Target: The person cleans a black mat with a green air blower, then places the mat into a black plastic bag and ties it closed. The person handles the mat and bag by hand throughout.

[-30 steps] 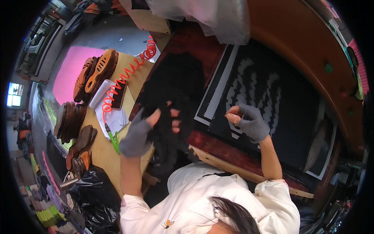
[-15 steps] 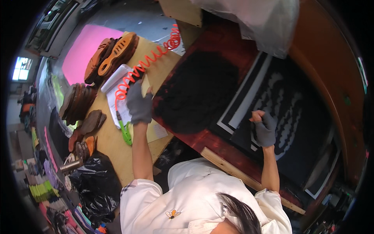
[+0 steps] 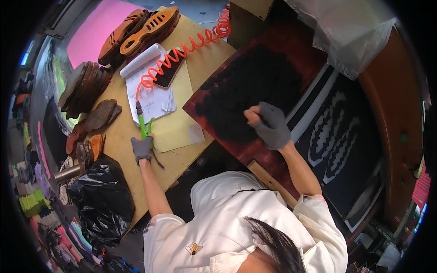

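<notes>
My left hand (image 3: 142,149), in a grey fingerless glove, is closed round a green air blow gun (image 3: 144,128) at the near side of the wooden table. A coiled orange air hose (image 3: 191,44) runs from the gun to the far edge. My right hand (image 3: 272,126), gloved alike, is curled above the near right part of a heap of black material (image 3: 255,86) on a dark red board (image 3: 195,105). What its fingers hold, if anything, is hidden. To its right lies a black sheet (image 3: 339,175) with rows of wavy-edged cut-outs.
A notepad (image 3: 157,104) and a dark phone (image 3: 170,73) lie on the wooden table (image 3: 200,73). Sole-shaped cutting dies (image 3: 152,29) stand along its left side, near a black plastic bag (image 3: 102,200). Clear plastic sheeting (image 3: 355,45) hangs at the far right, beside a brown curved machine part (image 3: 391,100).
My left hand has come back from over the notepad to the blow gun, uncovering the phone. My right hand has moved left from the cut sheet to the black heap. The view has shifted.
</notes>
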Demonstrator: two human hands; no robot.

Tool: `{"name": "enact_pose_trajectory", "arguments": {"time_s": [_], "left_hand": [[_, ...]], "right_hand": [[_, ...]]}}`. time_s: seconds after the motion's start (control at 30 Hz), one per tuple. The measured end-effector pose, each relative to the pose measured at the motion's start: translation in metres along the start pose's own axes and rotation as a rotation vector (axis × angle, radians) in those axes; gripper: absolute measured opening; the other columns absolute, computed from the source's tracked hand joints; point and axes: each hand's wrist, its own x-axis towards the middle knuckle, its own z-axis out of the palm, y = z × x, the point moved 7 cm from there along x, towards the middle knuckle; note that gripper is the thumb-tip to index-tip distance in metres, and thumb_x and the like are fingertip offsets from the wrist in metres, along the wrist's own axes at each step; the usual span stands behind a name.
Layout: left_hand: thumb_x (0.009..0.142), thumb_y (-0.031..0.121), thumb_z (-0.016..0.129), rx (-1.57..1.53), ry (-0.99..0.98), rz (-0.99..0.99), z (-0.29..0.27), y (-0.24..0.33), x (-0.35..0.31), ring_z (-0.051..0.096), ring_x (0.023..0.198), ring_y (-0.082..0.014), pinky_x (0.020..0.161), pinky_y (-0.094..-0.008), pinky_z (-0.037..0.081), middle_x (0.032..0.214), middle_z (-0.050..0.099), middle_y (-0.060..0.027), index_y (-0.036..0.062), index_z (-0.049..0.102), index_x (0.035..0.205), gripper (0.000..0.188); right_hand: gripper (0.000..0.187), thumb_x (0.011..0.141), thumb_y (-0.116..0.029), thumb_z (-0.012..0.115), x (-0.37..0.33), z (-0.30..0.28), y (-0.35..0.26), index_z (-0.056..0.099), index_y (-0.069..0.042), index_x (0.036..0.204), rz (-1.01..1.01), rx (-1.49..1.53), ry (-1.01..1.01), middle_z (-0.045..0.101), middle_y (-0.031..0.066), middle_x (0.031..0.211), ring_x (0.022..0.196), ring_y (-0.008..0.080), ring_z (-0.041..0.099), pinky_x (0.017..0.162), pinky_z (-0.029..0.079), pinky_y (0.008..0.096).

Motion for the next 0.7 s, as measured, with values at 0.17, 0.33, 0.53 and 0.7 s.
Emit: {"name": "enact_pose_trajectory", "arguments": {"time_s": [0.17, 0.33, 0.53, 0.7], "left_hand": [[0.076, 0.025, 0.080, -0.679, -0.290, -0.180, 0.016, -0.002, -0.005, 0.053, 0.067, -0.0146, 0.059, -0.0268, 0.044, 0.078, 0.055, -0.0071, 0.0023, 0.047, 0.096, 0.045], [0.078, 0.011, 0.079, -0.575, -0.114, 0.224, -0.049, 0.080, -0.036, 0.052, 0.065, -0.0106, 0.057, -0.0235, 0.043, 0.077, 0.055, -0.0044, 0.0023, 0.050, 0.100, 0.037], [0.076, 0.002, 0.073, -0.108, 0.076, 1.203, -0.135, 0.269, -0.158, 0.062, 0.072, -0.0282, 0.065, -0.0376, 0.050, 0.087, 0.061, -0.0108, 0.0059, 0.055, 0.103, 0.033], [0.086, 0.011, 0.063, 0.062, 0.634, 1.906, -0.138, 0.392, -0.286, 0.061, 0.069, -0.0200, 0.059, -0.0342, 0.049, 0.088, 0.063, -0.0077, 0.0110, 0.053, 0.097, 0.015]], "right_hand": [[0.012, 0.089, -0.015, 0.066, 0.052, 0.041, -0.033, 0.064, -0.003, 0.089, -0.175, -0.067, -0.092, 0.057, 0.0087, 0.073, 0.066, 0.0213, 0.057, 0.063, 0.045, 0.0321], [0.027, 0.080, -0.021, 0.072, 0.090, 0.067, -0.080, 0.061, -0.006, 0.100, -0.447, -0.238, -0.103, 0.063, 0.0079, 0.085, 0.080, 0.0272, 0.063, 0.073, 0.051, 0.0370], [0.064, 0.073, -0.025, 0.077, 0.095, 0.049, -0.158, 0.053, -0.011, 0.131, -0.953, -0.604, -0.112, 0.060, 0.0056, 0.119, 0.099, 0.0244, 0.062, 0.081, 0.049, 0.0390], [0.064, 0.068, -0.016, 0.081, 0.069, -0.029, -0.130, 0.056, -0.009, 0.126, -0.489, -0.354, -0.477, 0.066, 0.0110, 0.102, 0.095, 0.0290, 0.066, 0.085, 0.051, 0.0405]]}}
